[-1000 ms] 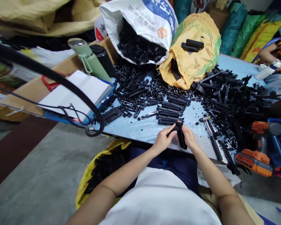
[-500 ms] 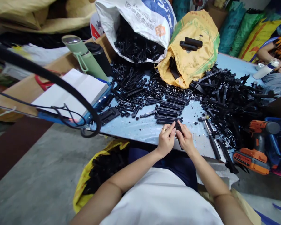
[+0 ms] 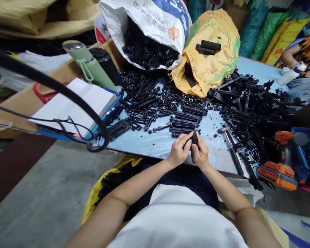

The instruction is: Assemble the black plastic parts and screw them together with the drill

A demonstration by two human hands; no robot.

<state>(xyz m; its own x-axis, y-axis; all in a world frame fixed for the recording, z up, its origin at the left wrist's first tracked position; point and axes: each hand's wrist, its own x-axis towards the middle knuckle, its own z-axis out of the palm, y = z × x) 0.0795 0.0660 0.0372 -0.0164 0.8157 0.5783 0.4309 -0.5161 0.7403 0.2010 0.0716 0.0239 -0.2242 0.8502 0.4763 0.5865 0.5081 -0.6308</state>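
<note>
At the near edge of the blue table [image 3: 150, 144], a small black plastic part [image 3: 194, 138] is pinched between my hands. My left hand [image 3: 179, 148] closes on its left side, thumb and fingertips together. My right hand [image 3: 201, 151] grips the right side, with the part's lower end showing below the thumb. Fingers cover much of it, so its exact kind cannot be made out. Just beyond my fingertips lies a row of several long black plastic pieces [image 3: 185, 123], side by side. A hammer [image 3: 231, 150] with a black handle rests to the right of my hands.
Loose black parts [image 3: 248, 100] heap at the right, near an orange cordless drill [image 3: 282, 160]. A white sack [image 3: 147, 31] and a yellow sack [image 3: 214, 69] stand at the back. Left are a notebook [image 3: 74, 103], a green bottle [image 3: 93, 65] and a black cable [image 3: 67, 96]. Another person's arm [image 3: 290, 57] shows far right.
The view has shifted slightly. Both hands stay together on the black part, which now stands more upright between them, with my fingers slightly repositioned.
</note>
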